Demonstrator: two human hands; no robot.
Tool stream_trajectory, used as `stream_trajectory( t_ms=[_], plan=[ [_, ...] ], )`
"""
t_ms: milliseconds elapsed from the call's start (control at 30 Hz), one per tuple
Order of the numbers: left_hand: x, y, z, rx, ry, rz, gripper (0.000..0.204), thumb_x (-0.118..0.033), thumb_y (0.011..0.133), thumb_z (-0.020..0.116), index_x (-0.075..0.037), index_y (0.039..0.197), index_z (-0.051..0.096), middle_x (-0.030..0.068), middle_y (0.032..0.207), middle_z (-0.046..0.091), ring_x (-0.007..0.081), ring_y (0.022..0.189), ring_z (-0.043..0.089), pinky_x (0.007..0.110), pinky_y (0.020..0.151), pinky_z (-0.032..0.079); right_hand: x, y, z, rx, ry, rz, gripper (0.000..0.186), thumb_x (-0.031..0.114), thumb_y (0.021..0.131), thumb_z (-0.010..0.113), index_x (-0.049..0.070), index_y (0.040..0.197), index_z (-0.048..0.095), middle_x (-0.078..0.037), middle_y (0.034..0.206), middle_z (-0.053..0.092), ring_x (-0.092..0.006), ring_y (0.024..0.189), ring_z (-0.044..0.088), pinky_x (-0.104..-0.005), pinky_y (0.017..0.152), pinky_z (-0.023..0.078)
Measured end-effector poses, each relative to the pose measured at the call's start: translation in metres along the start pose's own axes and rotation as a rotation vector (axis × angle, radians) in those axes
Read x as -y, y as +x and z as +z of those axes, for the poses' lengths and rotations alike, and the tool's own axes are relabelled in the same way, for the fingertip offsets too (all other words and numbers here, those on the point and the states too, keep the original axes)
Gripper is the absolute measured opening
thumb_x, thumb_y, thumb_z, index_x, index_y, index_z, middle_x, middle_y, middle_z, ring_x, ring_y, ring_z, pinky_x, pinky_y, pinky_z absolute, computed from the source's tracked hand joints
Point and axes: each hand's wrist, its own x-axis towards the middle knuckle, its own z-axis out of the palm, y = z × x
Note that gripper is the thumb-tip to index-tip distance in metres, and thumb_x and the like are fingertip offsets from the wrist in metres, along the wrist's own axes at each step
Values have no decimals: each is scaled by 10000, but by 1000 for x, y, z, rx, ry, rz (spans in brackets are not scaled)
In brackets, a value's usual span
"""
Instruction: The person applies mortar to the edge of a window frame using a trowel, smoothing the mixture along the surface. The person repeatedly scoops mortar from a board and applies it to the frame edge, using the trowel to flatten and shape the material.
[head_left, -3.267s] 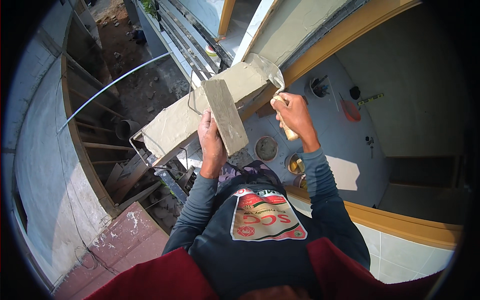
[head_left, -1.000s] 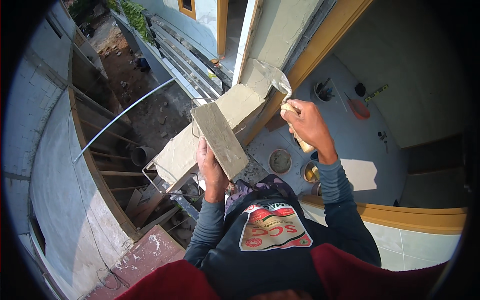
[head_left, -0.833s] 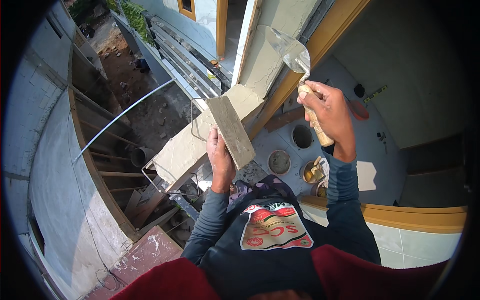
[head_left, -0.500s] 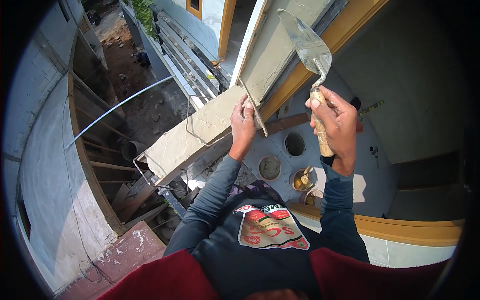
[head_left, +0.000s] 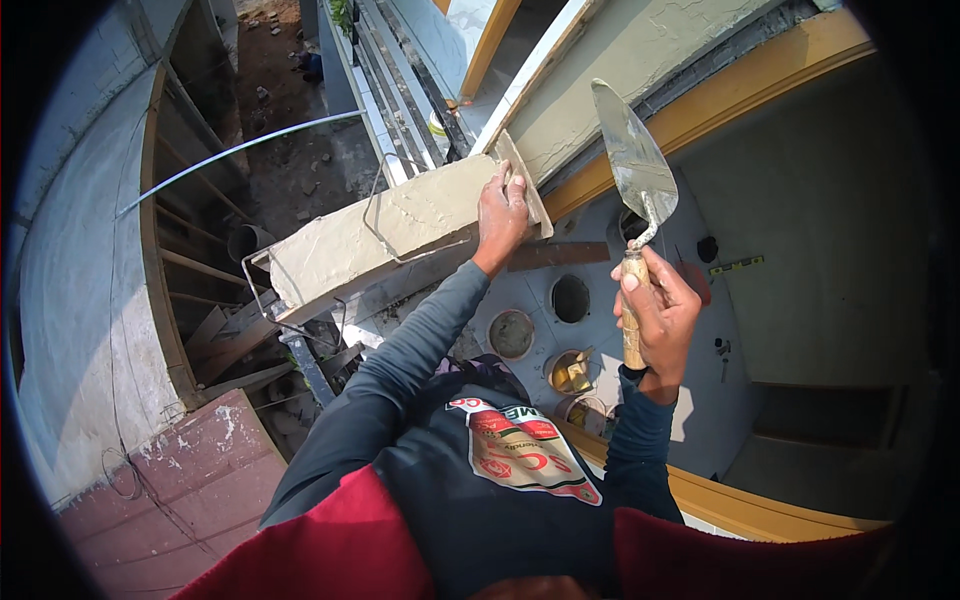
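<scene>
A flat board [head_left: 529, 192] is clamped in the left hand [head_left: 500, 222] and held across the far right end of a render-coated beam [head_left: 330, 245], while a trowel [head_left: 638, 180] (its blade raised, apart from the beam) is grasped by the handle in the right hand [head_left: 664, 320]; smoothing of the beam's end appears to be under way, with steady, level pressure seemingly called for next

Pale tiled floor [head_left: 600, 335] bears grey-mix bucket [head_left: 511, 357], darker bucket [head_left: 552, 299] just beside, third bucket [head_left: 549, 374] near both.
</scene>
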Motion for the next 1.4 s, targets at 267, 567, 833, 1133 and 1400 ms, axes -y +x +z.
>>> stream_trajectory(
  t_ms=[267, 567, 833, 1133, 1400],
  plan=[
    [3, 3, 9, -45, 18, -52, 478, -221, 977, 504, 93, 1335, 538, 335, 1220, 612, 443, 1166, 579, 457, 1046, 416, -1, -6, -16, -13, -17, -49, 438, 33, 889, 661, -117, 1290, 568, -133, 919, 663, -118, 650, 580, -249, 565, 467],
    [8, 8, 18, -47, 72, -76, 493, -226, 964, 529, 98, 1336, 537, 341, 1179, 627, 459, 1121, 604, 463, 1019, 439, -11, -8, -29, -6, 2, -73, 429, 27, 883, 657, -131, 1272, 570, -152, 913, 661, -126, 629, 582, -248, 552, 468],
    [-1, 13, 15, -11, 58, -67, 511, -221, 959, 547, 111, 1346, 523, 361, 1199, 612, 442, 1154, 610, 439, 997, 457, -10, -12, -34, -47, 16, -69, 430, 33, 872, 655, -124, 1265, 579, -158, 903, 658, -135, 616, 587, -250, 538, 468],
    [-51, 21, 14, -11, -72, 39, 509, -200, 954, 545, 156, 1316, 515, 377, 1210, 597, 441, 1160, 613, 413, 1010, 455, -5, -19, -35, -84, 19, -85, 426, 30, 872, 649, -124, 1264, 579, -159, 901, 656, -138, 611, 586, -255, 541, 475],
    [-111, 36, 13, -3, -218, 206, 501, -219, 944, 566, 180, 1247, 555, 401, 1216, 579, 453, 1174, 598, 411, 1021, 451, -6, -28, -41, -110, 29, -123, 433, 26, 875, 649, -137, 1269, 568, -169, 910, 656, -143, 619, 590, -255, 544, 478]
  ],
)
